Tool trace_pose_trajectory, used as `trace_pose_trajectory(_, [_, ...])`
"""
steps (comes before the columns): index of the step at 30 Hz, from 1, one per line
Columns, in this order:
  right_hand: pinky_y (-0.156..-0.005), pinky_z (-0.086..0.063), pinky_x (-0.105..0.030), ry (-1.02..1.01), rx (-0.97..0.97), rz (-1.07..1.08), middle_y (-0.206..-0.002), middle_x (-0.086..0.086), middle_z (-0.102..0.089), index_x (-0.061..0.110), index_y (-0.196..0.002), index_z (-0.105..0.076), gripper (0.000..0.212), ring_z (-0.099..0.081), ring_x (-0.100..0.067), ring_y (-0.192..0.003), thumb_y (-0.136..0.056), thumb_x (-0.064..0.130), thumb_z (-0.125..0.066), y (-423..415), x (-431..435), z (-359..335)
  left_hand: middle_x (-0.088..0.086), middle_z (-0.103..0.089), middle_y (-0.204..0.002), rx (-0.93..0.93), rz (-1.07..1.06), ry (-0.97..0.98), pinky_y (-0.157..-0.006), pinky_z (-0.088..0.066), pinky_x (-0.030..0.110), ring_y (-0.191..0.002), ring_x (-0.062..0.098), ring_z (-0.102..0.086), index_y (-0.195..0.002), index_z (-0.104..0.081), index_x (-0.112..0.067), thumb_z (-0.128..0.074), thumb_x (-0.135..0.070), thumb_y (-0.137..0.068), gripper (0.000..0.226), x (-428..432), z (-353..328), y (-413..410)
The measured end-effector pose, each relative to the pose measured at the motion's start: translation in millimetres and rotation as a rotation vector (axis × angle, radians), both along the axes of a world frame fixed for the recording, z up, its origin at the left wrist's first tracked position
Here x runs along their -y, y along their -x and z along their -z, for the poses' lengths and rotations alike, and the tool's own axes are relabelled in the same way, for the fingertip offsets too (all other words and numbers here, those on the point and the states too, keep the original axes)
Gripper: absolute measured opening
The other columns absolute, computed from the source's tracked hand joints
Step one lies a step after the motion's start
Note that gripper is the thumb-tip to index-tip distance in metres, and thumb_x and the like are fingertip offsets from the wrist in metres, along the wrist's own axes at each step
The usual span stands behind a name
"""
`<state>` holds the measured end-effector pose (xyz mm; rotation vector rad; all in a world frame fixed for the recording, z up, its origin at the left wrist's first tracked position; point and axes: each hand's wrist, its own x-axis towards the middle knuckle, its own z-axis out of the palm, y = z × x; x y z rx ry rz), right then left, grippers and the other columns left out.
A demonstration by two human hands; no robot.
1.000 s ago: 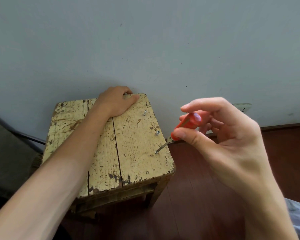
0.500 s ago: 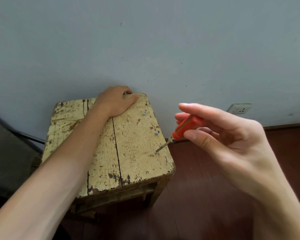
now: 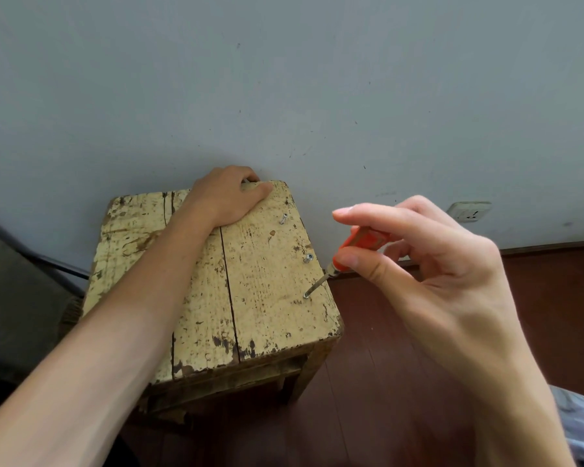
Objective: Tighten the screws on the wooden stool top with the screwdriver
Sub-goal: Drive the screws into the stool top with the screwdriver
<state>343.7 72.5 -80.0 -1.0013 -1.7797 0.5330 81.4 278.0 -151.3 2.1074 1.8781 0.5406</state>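
Observation:
A worn, yellow-painted wooden stool top (image 3: pixel 260 291) stands against the wall. Three screws sit along its right edge: a far screw (image 3: pixel 283 219) sticking up, a middle screw (image 3: pixel 308 258), and a near screw (image 3: pixel 306 295). My right hand (image 3: pixel 429 264) pinches the orange handle of a small screwdriver (image 3: pixel 351 246) between thumb and fingers; its metal tip is set in the near screw. My left hand (image 3: pixel 228 195) rests on the far part of the top with its fingers curled over the back edge.
A grey wall rises directly behind the stool, with a white socket (image 3: pixel 469 212) low on the right. Dark red wooden floor (image 3: pixel 402 382) lies to the right and in front. A dark object (image 3: pixel 14 298) sits at the left.
My right hand's fingers have shifted round the orange handle, the index finger stretching out over it, while the tip stays in the near screw. My left hand has not moved.

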Motion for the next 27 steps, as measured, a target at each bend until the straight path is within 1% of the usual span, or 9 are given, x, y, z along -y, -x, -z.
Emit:
trace_pose_trajectory(3, [-0.090, -0.059, -0.037, 0.076, -0.013, -0.112, -0.120, 0.002, -0.073, 0.040, -0.137, -0.071, 0.045, -0.076, -0.027, -0.106, -0.099, 0.019, -0.075, -8, 2, -3, -0.003, -0.066, -0.129, 0.002, -0.003, 0.001, -0.093, -0.046, 0.041, -0.118, 0.023, -0.059, -0.118, -0.068, -0.034, -0.048, -0.076, -0.091, 0.054, 0, 0, 0])
trace_pose_trajectory(7, [-0.099, -0.061, -0.037, 0.150, -0.098, -0.137, -0.123, 0.003, -0.078, 0.037, -0.135, -0.073, 0.044, -0.079, -0.023, -0.108, -0.098, 0.013, -0.072, -13, 3, -4, -0.004, -0.066, -0.129, -0.001, 0.005, -0.003, -0.089, -0.044, 0.040, -0.117, 0.023, -0.059, -0.119, -0.068, -0.034, -0.047, -0.075, -0.091, 0.054, -1, 1, 0])
trace_pose_trajectory(10, [-0.097, -0.062, -0.037, 0.148, -0.132, -0.147, -0.118, 0.001, -0.080, 0.036, -0.130, -0.076, 0.041, -0.081, -0.023, -0.104, -0.095, 0.013, -0.075, -11, 3, -4, -0.005, -0.067, -0.128, -0.003, 0.011, 0.005, -0.088, -0.044, 0.039, -0.117, 0.023, -0.059, -0.119, -0.068, -0.035, -0.046, -0.076, -0.090, 0.055, -2, 2, 1])
trace_pose_trajectory(15, [-0.087, -0.063, -0.052, 0.060, -0.111, -0.080, -0.113, 0.005, -0.080, 0.042, -0.126, -0.074, 0.044, -0.079, -0.025, -0.102, -0.093, 0.015, -0.081, -4, 0, 1, -0.006, -0.066, -0.129, -0.008, 0.001, 0.003, -0.089, -0.043, 0.040, -0.117, 0.023, -0.059, -0.119, -0.068, -0.035, -0.047, -0.077, -0.090, 0.054, -2, 2, 1])
trace_pose_trajectory(18, [-0.081, -0.058, -0.047, -0.014, -0.098, -0.017, -0.099, 0.008, -0.073, 0.043, -0.126, -0.073, 0.043, -0.074, -0.027, -0.099, -0.091, 0.022, -0.086, 5, -5, 6, -0.005, -0.066, -0.129, -0.003, -0.002, 0.003, -0.092, -0.045, 0.041, -0.118, 0.023, -0.059, -0.119, -0.068, -0.036, -0.047, -0.077, -0.090, 0.054, -1, 1, 0])
trace_pose_trajectory(20, [-0.078, -0.055, -0.042, -0.042, -0.112, -0.009, -0.096, 0.008, -0.068, 0.040, -0.126, -0.075, 0.042, -0.071, -0.028, -0.093, -0.090, 0.023, -0.088, 9, -6, 9, -0.005, -0.066, -0.129, 0.003, -0.001, 0.008, -0.095, -0.046, 0.043, -0.118, 0.023, -0.059, -0.119, -0.068, -0.035, -0.047, -0.076, -0.090, 0.055, 0, 1, 0])
trace_pose_trajectory(23, [-0.075, -0.050, -0.032, -0.034, -0.105, 0.015, -0.099, 0.006, -0.070, 0.040, -0.127, -0.075, 0.041, -0.071, -0.026, -0.092, -0.091, 0.025, -0.087, 8, -8, 9, -0.004, -0.066, -0.130, 0.010, 0.000, 0.008, -0.096, -0.047, 0.043, -0.118, 0.023, -0.059, -0.120, -0.068, -0.035, -0.048, -0.075, -0.091, 0.053, 1, 0, 0])
trace_pose_trajectory(25, [-0.076, -0.052, -0.035, 0.009, -0.093, -0.014, -0.110, 0.006, -0.074, 0.042, -0.134, -0.072, 0.044, -0.074, -0.026, -0.096, -0.094, 0.026, -0.082, 2, -7, 7, -0.004, -0.066, -0.130, 0.007, 0.001, 0.005, -0.094, -0.046, 0.041, -0.118, 0.023, -0.059, -0.121, -0.068, -0.034, -0.048, -0.074, -0.092, 0.053, 1, 0, 0])
trace_pose_trajectory(27, [-0.084, -0.059, -0.043, 0.082, -0.104, -0.091, -0.125, 0.004, -0.076, 0.041, -0.142, -0.068, 0.049, -0.075, -0.026, -0.107, -0.098, 0.021, -0.077, -5, -5, 5, -0.004, -0.066, -0.130, 0.004, 0.003, 0.006, -0.092, -0.045, 0.040, -0.118, 0.023, -0.059, -0.122, -0.067, -0.033, -0.048, -0.075, -0.092, 0.054, 1, 0, -1])
